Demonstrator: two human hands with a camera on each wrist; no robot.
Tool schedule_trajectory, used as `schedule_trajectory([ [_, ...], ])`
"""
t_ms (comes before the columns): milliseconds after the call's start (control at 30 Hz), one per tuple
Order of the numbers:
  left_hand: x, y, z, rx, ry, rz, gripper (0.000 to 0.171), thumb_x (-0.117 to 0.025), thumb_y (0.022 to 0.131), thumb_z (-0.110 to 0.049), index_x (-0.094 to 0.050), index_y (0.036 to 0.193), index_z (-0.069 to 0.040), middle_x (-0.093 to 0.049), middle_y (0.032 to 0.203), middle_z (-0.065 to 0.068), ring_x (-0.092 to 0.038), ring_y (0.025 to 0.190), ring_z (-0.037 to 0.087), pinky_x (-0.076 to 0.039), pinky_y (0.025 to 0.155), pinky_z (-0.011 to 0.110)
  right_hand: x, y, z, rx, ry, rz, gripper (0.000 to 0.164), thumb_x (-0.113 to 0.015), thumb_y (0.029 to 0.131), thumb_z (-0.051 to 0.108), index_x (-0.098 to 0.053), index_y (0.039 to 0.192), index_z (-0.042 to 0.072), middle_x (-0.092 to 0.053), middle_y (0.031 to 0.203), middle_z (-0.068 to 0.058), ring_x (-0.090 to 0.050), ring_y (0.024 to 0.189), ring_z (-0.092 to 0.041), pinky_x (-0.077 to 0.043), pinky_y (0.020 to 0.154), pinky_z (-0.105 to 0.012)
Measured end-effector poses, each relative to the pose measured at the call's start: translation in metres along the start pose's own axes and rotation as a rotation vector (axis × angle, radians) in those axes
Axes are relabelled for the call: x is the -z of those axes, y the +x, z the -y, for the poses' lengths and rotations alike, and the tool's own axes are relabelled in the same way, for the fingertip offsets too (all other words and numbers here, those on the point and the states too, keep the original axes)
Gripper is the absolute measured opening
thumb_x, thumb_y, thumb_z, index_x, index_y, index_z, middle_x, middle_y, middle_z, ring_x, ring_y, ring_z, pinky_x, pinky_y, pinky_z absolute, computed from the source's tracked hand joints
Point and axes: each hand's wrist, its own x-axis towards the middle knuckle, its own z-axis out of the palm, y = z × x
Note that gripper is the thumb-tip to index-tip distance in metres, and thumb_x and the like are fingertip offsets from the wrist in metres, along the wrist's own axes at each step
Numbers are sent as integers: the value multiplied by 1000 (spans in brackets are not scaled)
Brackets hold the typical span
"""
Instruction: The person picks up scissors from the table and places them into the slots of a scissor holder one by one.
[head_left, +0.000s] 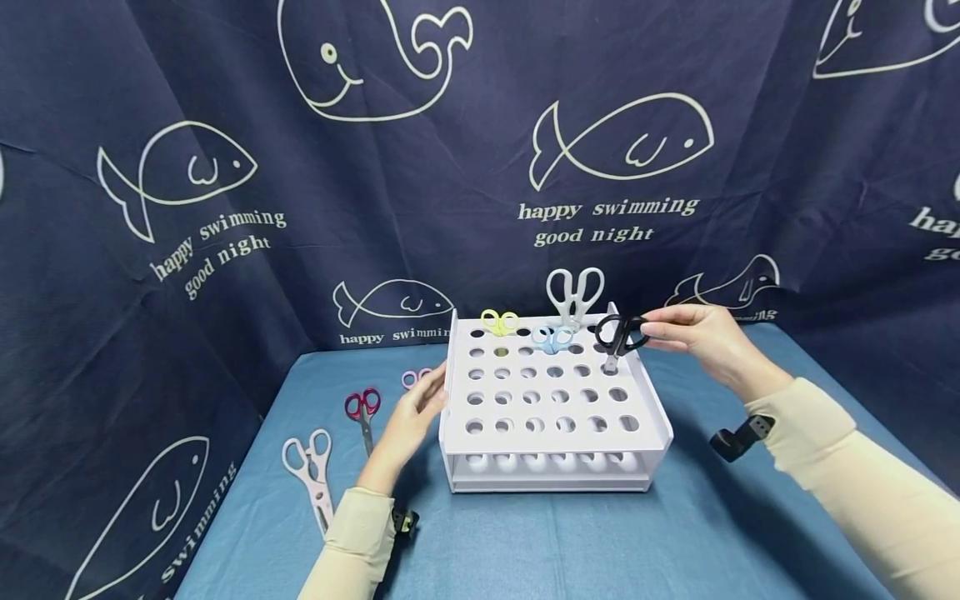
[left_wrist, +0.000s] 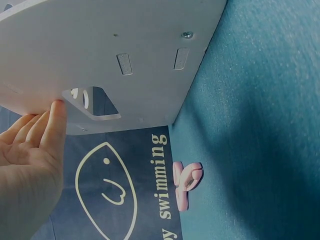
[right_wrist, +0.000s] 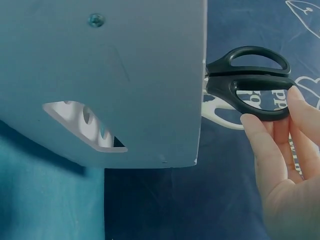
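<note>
A white rack (head_left: 517, 437) with rows of round holes stands on the table. My right hand (head_left: 705, 346) pinches one handle loop of the black scissors (head_left: 619, 337) between thumb and fingers. Their blades point down at a hole near the rack's right side; the right wrist view shows the black handles (right_wrist: 260, 82) above the rack's edge. My left hand (head_left: 415, 417) rests its straight fingers against the rack's left side panel (left_wrist: 150, 90). Yellow scissors (head_left: 498, 323), light blue scissors (head_left: 553, 340) and large white-handled scissors (head_left: 576, 296) stand in holes toward the back.
Left of the rack lie pink-handled scissors (head_left: 309, 468), red scissors (head_left: 363, 406) and small pink-purple scissors (head_left: 412, 379), partly hidden by my left hand. A dark blue curtain (head_left: 420, 200) with fish drawings hangs behind the blue tablecloth (head_left: 540, 542).
</note>
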Motion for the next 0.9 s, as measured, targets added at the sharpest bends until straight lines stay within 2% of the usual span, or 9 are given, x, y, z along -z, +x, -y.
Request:
schedule_trajectory([
  [500, 0, 0, -1, 4, 5, -8, 51, -53, 100, -18, -38, 148, -6, -39, 152, 16, -39, 140, 29, -37, 113, 37, -3, -2, -8, 8, -13, 9, 22, -68, 84, -8, -77, 88, 12, -75, 87, 3, -72, 79, -9, -61, 75, -26],
  [900, 0, 0, -1, 7, 13, -13, 51, -53, 100, -17, -38, 148, -7, -40, 151, 16, -41, 139, 28, -38, 113, 37, -3, -3, -12, -21, -33, 7, 23, -69, 84, -6, -77, 85, 15, -75, 85, 5, -72, 79, -10, -61, 74, -25],
])
